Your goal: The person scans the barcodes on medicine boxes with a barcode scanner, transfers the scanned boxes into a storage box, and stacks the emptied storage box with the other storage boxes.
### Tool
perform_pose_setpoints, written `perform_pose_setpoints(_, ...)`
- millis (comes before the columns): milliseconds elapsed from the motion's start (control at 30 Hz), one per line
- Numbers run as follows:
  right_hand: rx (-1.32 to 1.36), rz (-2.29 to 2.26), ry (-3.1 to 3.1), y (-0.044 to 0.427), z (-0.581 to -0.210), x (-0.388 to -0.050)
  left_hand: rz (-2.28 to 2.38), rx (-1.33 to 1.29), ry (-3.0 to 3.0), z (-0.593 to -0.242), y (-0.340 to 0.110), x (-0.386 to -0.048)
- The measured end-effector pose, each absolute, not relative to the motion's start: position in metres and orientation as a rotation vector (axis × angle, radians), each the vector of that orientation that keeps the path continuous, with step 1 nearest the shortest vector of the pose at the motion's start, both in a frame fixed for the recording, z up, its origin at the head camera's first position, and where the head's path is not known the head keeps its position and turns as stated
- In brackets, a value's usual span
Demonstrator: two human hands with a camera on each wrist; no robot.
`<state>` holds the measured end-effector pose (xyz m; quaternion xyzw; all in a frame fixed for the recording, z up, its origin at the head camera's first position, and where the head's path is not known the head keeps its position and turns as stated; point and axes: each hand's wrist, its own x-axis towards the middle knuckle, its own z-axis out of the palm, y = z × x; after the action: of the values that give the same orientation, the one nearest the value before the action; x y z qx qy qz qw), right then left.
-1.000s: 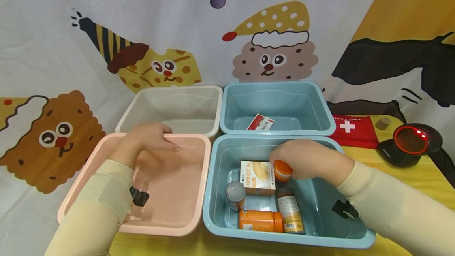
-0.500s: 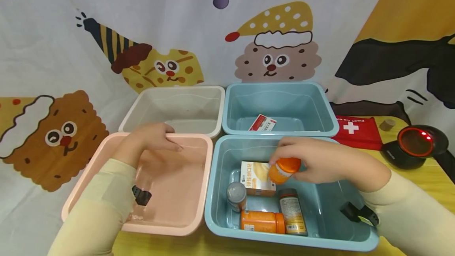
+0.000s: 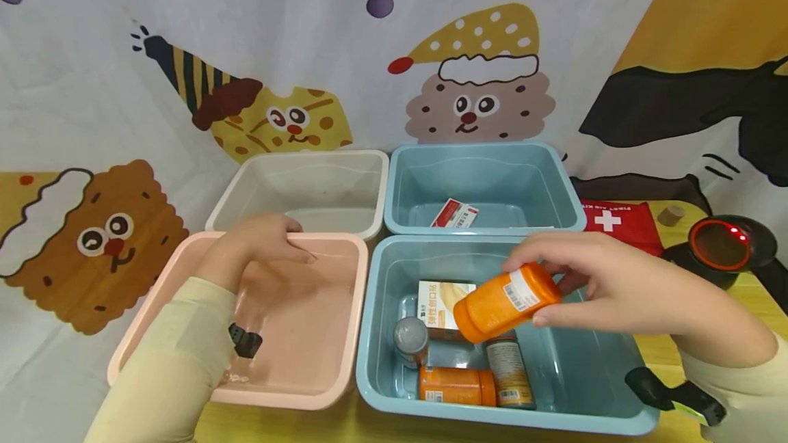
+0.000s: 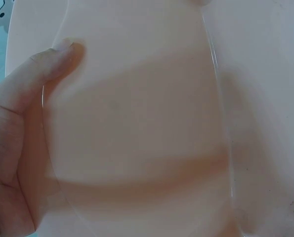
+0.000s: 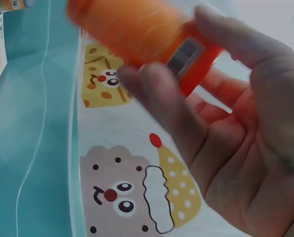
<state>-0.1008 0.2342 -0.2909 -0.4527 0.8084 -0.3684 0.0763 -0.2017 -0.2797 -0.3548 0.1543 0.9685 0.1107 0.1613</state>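
My right hand (image 3: 606, 282) holds an orange plastic bottle (image 3: 492, 303) tilted above the front blue bin (image 3: 581, 368). The right wrist view shows thumb and fingertips gripping the bottle (image 5: 137, 32) near its barcode label. In that bin are a bandage box (image 3: 436, 306), a grey-capped bottle (image 3: 410, 340), an orange bottle (image 3: 455, 386) on its side and a brown-and-yellow bottle (image 3: 509, 371), partly hidden by the held one. My left hand (image 3: 261, 238) grips the far rim of the pink bin (image 3: 301, 333). Its thumb (image 4: 50, 64) lies against the inner wall; most of its fingers are hidden.
Behind stand a light grey bin (image 3: 326, 186) and another blue bin (image 3: 523, 190), with a red-and-white box (image 3: 454, 214) inside the latter. A red first aid pouch (image 3: 622, 224) and a black scanner (image 3: 732, 248) sit at the right. A printed cloth hangs behind.
My right hand has lifted the orange bottle out from beside the bandage box, moving right and tilting it until its side and label show. My left hand stays on the pink bin.
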Motion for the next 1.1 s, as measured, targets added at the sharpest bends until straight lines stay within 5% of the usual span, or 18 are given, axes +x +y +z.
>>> perform_pose_setpoints(267, -1.219, -1.418, 2.409, 0.275, -0.298, -0.093, 0.293, 0.474, 2.766, -0.358, -0.278, -0.205)
perform_pose_setpoints(633, -0.974, -1.960, 2.080, 0.345, -0.365, -0.101, 0.313, 0.470, 2.762, -0.358, -0.279, -0.204)
perform_pose_setpoints(1100, -0.988, -2.542, 0.514, 0.400, -0.486, -0.121, 0.309, 0.495, 2.771, -0.357, -0.281, -0.207)
